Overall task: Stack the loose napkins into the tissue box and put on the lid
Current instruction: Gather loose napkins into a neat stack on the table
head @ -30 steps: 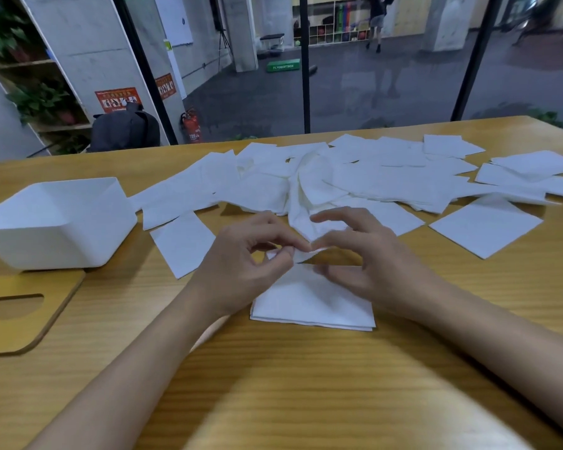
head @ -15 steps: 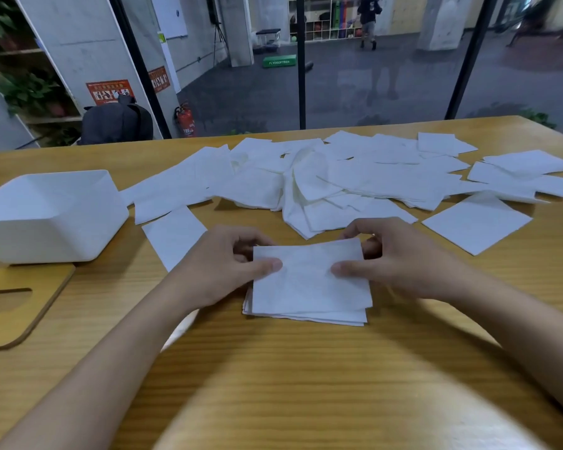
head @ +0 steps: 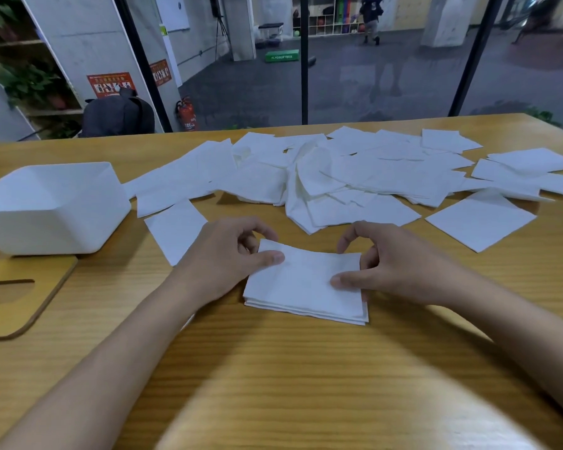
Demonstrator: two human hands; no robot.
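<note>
A small stack of folded white napkins (head: 306, 287) lies on the wooden table in front of me. My left hand (head: 228, 254) pinches the top napkin's left edge, thumb on top and fingers curled behind. At the right edge my right hand (head: 387, 261) pinches the same napkin with its thumb flat on the paper. Several loose napkins (head: 355, 177) lie scattered across the far half of the table. The white tissue box (head: 52, 206) stands open at the left. Its wooden lid (head: 23, 303) with an oval slot lies flat in front of it.
A single napkin (head: 176, 228) lies between the box and my left hand, another (head: 481, 219) at the right. The wooden table (head: 273, 384) stretches bare toward me. Beyond its far edge is a glass wall with dark posts.
Both hands brought a napkin from the pile down onto the stack and spread it flat. They now hold its two side edges, slightly farther apart.
</note>
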